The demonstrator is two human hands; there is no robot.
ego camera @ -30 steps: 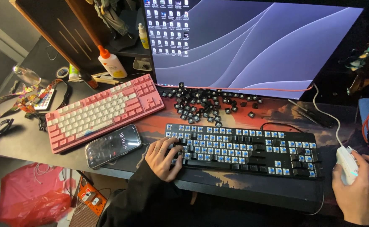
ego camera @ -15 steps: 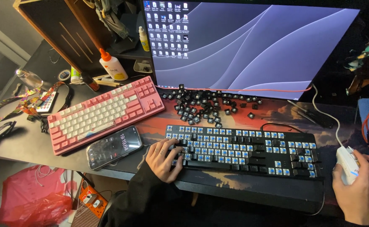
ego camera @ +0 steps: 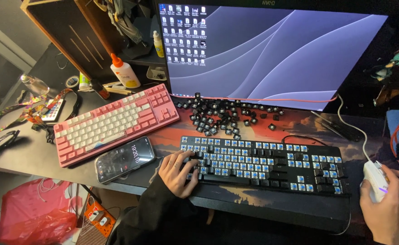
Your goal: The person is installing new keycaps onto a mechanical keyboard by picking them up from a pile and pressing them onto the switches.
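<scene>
Head view. The left hand (ego camera: 177, 172) rests, fingers curled and spread, on the left end of the black keyboard (ego camera: 263, 165), fingertips touching the frame among the bare blue switches; it grips nothing. The right hand (ego camera: 390, 204) is closed over the white mouse (ego camera: 374, 179) at the right edge of the bench (ego camera: 22, 154), its cable running up toward the monitor (ego camera: 272, 50). The black keyboard lies on a printed desk mat (ego camera: 299, 124), directly before the person, with most of its keycaps off. A loose heap of black keycaps (ego camera: 222, 115) lies on the mat between the keyboard and the monitor's lower edge. Left of the black keyboard lies a phone (ego camera: 124, 159), screen lit, just beside the left hand. Above the phone sits a pink and white keyboard (ego camera: 115, 122), set at a slant. Behind it stands a white bottle with an orange cap (ego camera: 124, 71). A red plastic bag (ego camera: 36, 220) lies on the floor below the bench's edge.
</scene>
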